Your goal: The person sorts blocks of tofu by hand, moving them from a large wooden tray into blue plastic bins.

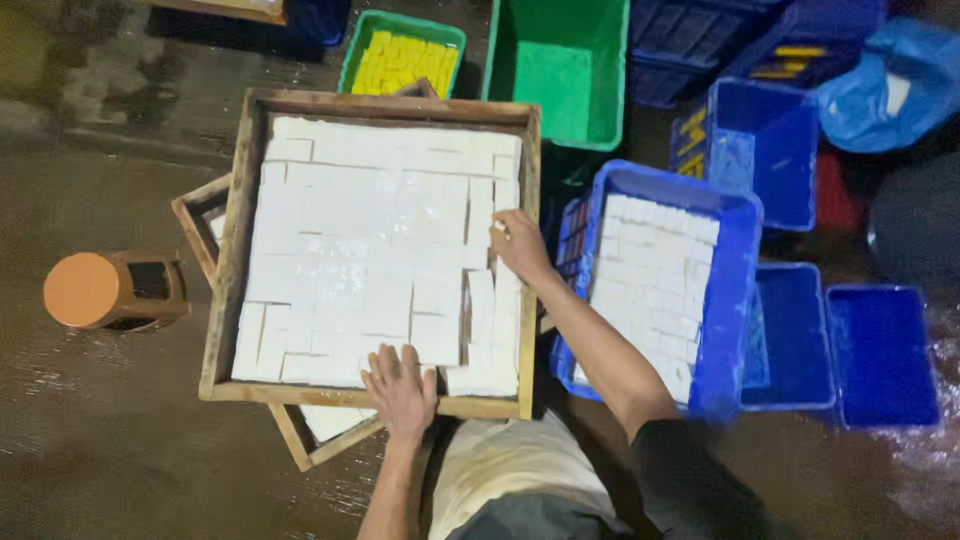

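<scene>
Wet dark floor point(110, 440) all round. Left hand point(400, 390) lies flat, fingers spread, on white blocks point(350, 260) at the wooden tray point(225, 250)'s near edge; right hand point(518, 243), nearer the blue crate point(735, 300), pinches a block at the right-hand column.

White cut tofu blocks point(370, 250) lie flat, filling a wooden tray point(232, 260).

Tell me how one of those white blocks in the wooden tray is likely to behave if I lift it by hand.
The white blocks look wet and glossy, so probably slippery. Cut lines show they part easily, so likely soft and crumbly under a pinch. The right hand rests at a column near the wooden tray edge; supporting from beneath seems safer.
</scene>
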